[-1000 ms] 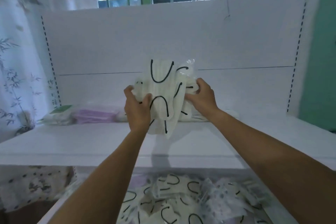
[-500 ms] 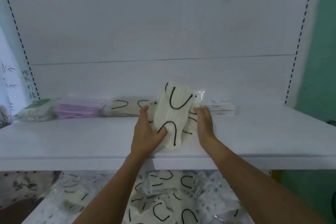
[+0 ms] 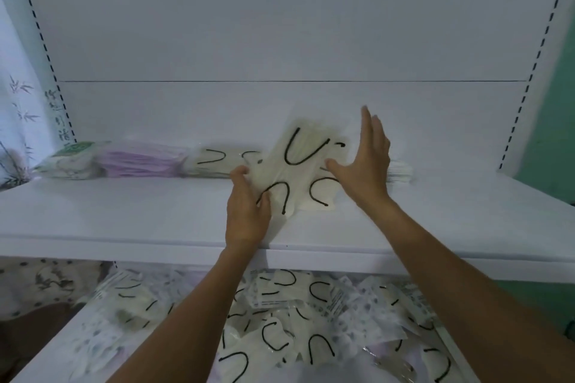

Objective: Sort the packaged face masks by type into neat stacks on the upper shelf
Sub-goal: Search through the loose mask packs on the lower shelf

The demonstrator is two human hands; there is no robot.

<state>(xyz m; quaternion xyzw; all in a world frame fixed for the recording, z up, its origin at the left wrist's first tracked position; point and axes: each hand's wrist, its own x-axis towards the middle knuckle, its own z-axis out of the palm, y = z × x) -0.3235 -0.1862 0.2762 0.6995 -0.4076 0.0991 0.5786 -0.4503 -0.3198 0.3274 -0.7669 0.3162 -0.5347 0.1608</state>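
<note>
- Far left of the upper shelf: green-labelled stack, purple stack, cream stack already lined up
- Left hand fingers pinch the cream mask packs on the shelf
- Right hand spread wide, gripping nothing
- Below, the loose pile looks mostly unsorted

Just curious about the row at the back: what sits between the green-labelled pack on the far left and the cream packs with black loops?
A stack of purple masks, seen in the head view.
</note>
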